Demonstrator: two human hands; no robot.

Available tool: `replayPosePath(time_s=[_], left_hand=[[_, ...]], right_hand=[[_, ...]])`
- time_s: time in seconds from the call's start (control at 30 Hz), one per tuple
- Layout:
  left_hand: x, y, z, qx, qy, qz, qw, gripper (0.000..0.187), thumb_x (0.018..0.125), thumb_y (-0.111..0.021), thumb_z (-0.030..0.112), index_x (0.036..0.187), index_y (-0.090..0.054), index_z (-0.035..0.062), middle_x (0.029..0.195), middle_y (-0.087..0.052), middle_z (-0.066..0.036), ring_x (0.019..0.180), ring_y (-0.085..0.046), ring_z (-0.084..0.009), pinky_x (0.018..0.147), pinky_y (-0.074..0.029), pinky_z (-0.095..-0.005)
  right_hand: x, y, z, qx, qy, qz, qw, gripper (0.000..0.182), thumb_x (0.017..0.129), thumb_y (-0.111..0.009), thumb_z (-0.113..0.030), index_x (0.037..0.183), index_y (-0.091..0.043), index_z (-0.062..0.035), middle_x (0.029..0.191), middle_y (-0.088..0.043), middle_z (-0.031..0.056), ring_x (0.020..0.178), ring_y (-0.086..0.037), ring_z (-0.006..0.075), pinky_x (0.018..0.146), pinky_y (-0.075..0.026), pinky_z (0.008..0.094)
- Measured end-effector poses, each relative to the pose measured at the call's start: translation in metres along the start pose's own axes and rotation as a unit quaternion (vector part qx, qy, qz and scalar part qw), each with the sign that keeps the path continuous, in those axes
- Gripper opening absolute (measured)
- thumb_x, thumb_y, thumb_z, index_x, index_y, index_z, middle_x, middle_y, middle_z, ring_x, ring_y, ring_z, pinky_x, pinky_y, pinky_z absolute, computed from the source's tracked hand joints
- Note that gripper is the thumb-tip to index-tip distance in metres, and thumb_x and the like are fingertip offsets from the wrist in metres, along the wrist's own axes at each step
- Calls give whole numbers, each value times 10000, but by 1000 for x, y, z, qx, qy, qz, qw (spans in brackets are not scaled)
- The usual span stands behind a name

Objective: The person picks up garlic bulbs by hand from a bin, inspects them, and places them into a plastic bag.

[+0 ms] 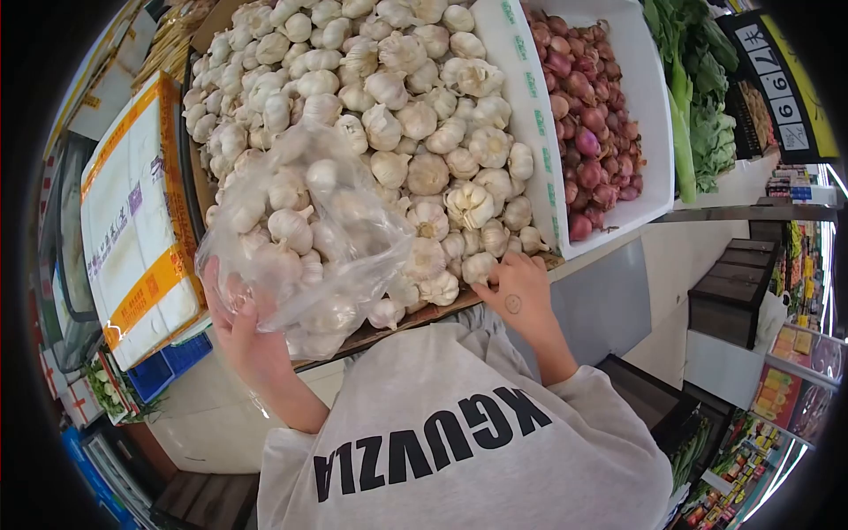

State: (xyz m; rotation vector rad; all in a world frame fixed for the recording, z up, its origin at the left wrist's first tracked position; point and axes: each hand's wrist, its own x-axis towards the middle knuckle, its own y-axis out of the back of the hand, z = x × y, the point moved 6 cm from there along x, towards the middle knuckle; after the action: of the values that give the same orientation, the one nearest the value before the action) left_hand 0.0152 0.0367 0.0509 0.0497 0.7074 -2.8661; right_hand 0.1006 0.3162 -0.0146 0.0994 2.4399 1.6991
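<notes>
A large heap of white garlic bulbs (384, 93) fills the crate in front of me. On the left part of the heap lies a clear plastic bag (349, 252) with several garlic bulbs showing in it or through it. My left hand (247, 331) is closed on the bag's near left side, its fingers partly behind the film. At the crate's near right edge, my right hand (523, 296) has its fingers curled at a single garlic bulb (480, 267), thumb and fingertips touching it. That bulb still rests among the others.
Right of the garlic stands a white foam box (649, 97) of red shallots (587, 132), then leafy greens (711, 115) and a price sign (777, 84). A white foam carton with orange tape (137, 221) stands at the left. The crate's wooden edge (415, 318) runs before my body.
</notes>
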Motion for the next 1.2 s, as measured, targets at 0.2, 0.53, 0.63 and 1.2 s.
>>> replayPosePath(time_s=[0.2,0.53,0.63,1.2], left_hand=[[0,5,1,-7,-8,-6,1000,649,635,-528,33,1199,-210,-15,1135,-295,-176,1041,-348,-259,885,-302,-370],[3,14,-17,-52,63,42,996,556,666,-518,62,1162,-272,16,996,-396,-100,924,-412,-182,812,-334,-329],[1,9,-15,-60,85,69,992,493,670,-524,70,1118,-321,37,965,-416,-69,896,-418,-150,739,-370,-284],[-6,0,-13,-31,86,-120,989,123,717,-496,110,646,-400,81,587,-353,25,517,-322,-53,464,-271,-190]], right_hand=[[2,-9,7,33,41,-69,996,159,609,-600,-174,589,-547,-26,626,-480,76,651,-479,235,676,-330,335],[4,18,29,461,2,22,887,232,752,-506,-223,759,-498,9,732,-424,45,632,-411,139,620,-322,229],[8,9,17,610,29,5,792,287,785,-471,-269,777,-494,16,765,-415,26,654,-389,106,619,-313,206],[102,79,-154,404,338,35,849,113,727,-498,-102,699,-483,6,697,-450,90,641,-450,199,562,-349,266]])
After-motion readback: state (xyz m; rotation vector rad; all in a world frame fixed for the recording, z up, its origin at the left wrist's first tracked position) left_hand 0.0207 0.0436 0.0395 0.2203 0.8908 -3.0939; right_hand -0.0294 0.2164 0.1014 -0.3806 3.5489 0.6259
